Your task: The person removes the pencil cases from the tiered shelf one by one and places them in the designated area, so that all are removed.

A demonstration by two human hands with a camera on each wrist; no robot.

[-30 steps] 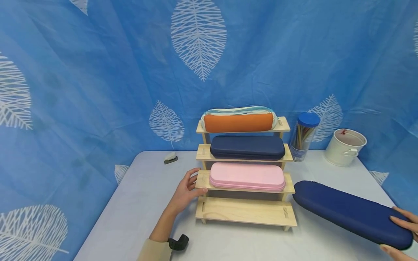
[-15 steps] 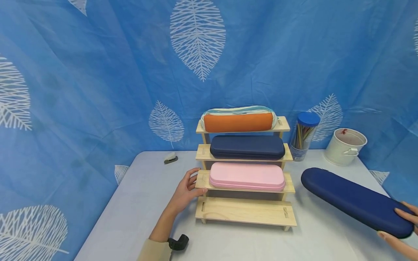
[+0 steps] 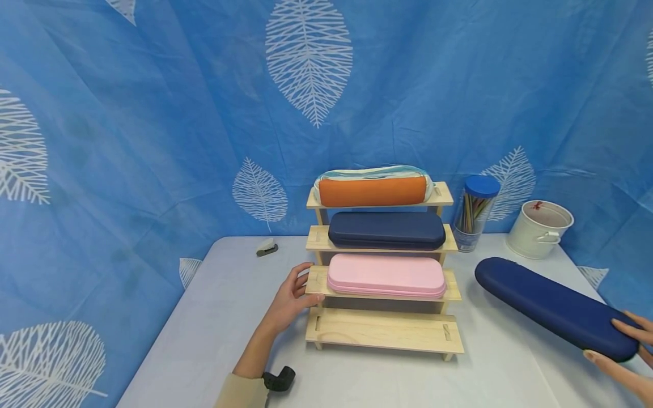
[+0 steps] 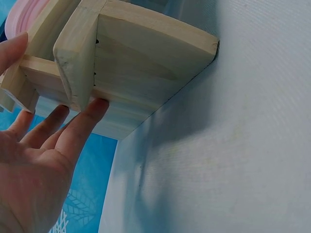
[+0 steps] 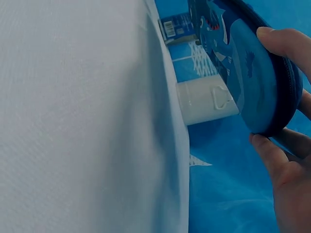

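right hand (image 3: 630,354): grips end of long navy hard-shell pencil case (image 3: 553,307), lifted above tabletop's right edge | left hand (image 3: 291,297): fingers straight (relaxed), touching stepped pale wooden rack (image 3: 384,331) at its left end

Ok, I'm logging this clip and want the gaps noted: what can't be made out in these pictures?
- Right hand: head view, cut off by the frame edge; only the fingers on the navy case show.
- Navy case's far end: right wrist view, cut off at the top edge.
- Small grey item: head view, too small to identify.
- White bucket: its contents are hidden by its rim.
- Left hand: left wrist view, thumb blurred against the wooden rack.
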